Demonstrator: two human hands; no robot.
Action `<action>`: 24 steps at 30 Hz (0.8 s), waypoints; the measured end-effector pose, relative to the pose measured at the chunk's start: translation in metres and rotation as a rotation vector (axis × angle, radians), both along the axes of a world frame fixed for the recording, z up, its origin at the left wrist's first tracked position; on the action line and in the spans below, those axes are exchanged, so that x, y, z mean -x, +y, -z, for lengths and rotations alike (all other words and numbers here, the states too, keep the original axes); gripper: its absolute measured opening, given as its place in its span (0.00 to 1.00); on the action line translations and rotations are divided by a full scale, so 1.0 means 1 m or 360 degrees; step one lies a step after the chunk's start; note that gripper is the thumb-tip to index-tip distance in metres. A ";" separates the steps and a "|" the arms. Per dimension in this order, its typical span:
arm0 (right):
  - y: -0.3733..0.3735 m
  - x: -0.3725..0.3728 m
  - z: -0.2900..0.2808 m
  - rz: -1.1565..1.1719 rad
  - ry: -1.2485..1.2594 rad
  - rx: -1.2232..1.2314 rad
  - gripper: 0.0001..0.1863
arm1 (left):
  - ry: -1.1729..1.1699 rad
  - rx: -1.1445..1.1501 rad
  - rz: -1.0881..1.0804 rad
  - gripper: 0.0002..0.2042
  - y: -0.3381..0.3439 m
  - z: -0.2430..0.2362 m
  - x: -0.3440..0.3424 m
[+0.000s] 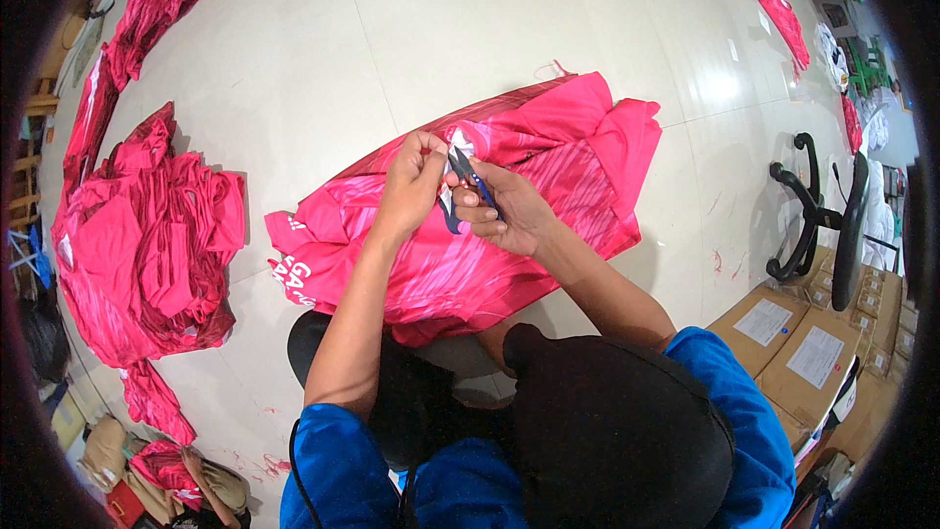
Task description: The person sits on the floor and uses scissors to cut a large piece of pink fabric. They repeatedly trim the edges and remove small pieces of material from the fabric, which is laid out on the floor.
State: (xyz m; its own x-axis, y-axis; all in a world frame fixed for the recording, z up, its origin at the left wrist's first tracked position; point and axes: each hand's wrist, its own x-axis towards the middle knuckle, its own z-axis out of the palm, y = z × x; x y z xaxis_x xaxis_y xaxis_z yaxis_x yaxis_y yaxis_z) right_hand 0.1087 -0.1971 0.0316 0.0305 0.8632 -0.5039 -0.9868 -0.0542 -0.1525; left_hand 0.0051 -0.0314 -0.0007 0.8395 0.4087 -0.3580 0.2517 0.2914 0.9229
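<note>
Across my lap and the floor in front lies a pink and red printed jersey point(548, 162) with white lettering at its left end. My left hand point(416, 181) is closed in a pinch on the jersey, beside a small white patch point(460, 142). In my right hand point(509, 208) are small thread snips point(478, 184) with dark blades and a blue handle. Their blades point up and left toward the white patch, close to my left fingertips. Whether they touch cloth or thread I cannot tell.
A heap of pink garments point(157, 245) lies on the floor at left, with more garments point(162, 15) stretching beyond it. Cardboard boxes point(788, 358) and a black swivel chair point(818, 216) stand at right. Another person point(211, 490) sits at lower left.
</note>
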 end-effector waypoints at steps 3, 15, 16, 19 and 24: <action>0.001 0.000 0.002 0.0015 0.0022 -0.0004 0.22 | -0.0023 -0.0001 -0.0023 0.06 -0.002 0.004 0.000; 0.011 0.013 0.006 0.0168 -0.0047 0.0045 0.15 | 0.0010 -0.0044 -0.0107 0.08 -0.009 0.007 -0.003; 0.013 0.014 0.006 0.0170 -0.0051 0.0058 0.14 | -0.0009 -0.0030 -0.0120 0.08 -0.009 0.009 -0.003; 0.016 0.016 0.007 0.0178 -0.0052 0.0116 0.13 | -0.0049 0.0050 -0.0156 0.08 -0.009 0.010 -0.004; 0.017 0.015 0.004 0.0189 -0.0063 0.0208 0.13 | -0.0017 0.0087 -0.0170 0.09 -0.011 0.003 -0.006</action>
State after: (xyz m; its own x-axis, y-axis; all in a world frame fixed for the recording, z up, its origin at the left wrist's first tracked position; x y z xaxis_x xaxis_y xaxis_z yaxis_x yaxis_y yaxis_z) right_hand 0.0939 -0.1801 0.0272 0.1500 0.7798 -0.6079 -0.9809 0.0402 -0.1904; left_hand 0.0113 -0.0424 -0.0034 0.7961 0.4761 -0.3736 0.2068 0.3662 0.9073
